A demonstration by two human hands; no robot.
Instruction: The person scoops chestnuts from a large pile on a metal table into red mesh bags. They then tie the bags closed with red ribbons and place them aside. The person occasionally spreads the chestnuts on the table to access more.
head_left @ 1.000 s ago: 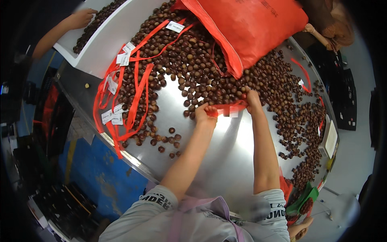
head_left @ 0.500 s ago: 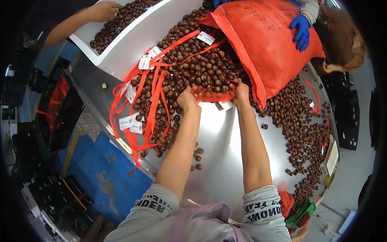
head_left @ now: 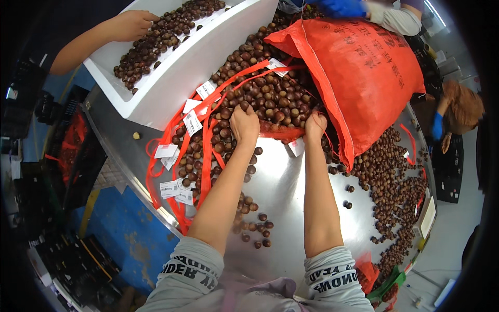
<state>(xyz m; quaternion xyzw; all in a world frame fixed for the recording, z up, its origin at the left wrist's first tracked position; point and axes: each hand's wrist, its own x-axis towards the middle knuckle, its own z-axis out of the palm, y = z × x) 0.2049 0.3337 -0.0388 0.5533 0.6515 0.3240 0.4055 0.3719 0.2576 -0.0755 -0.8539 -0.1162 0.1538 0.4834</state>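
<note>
Between my two hands stretches a red mesh bag (head_left: 281, 131), its edge against a heap of round brown nuts (head_left: 275, 96). My left hand (head_left: 245, 125) is closed on the bag's left end, its fingers partly among the nuts. My right hand (head_left: 315, 126) grips the other end, close to the mouth of a large red woven sack (head_left: 364, 78). A white tag (head_left: 297, 147) hangs below the bag. Left of my left hand, several red mesh strips (head_left: 206, 156) with white labels (head_left: 192, 122) lie over the nuts.
A white foam box (head_left: 156, 99) with nuts stands at the far left, another person's hand (head_left: 132, 25) in it. A co-worker's blue glove (head_left: 340, 8) is behind the sack. More nuts (head_left: 392, 182) spread along the right of the metal table (head_left: 280, 208).
Loose nuts have rolled nearer beside my left forearm. The blue-gloved hand has left the sack's front, and the sack sits lower in view. Both my hands keep hold of the mesh bag.
</note>
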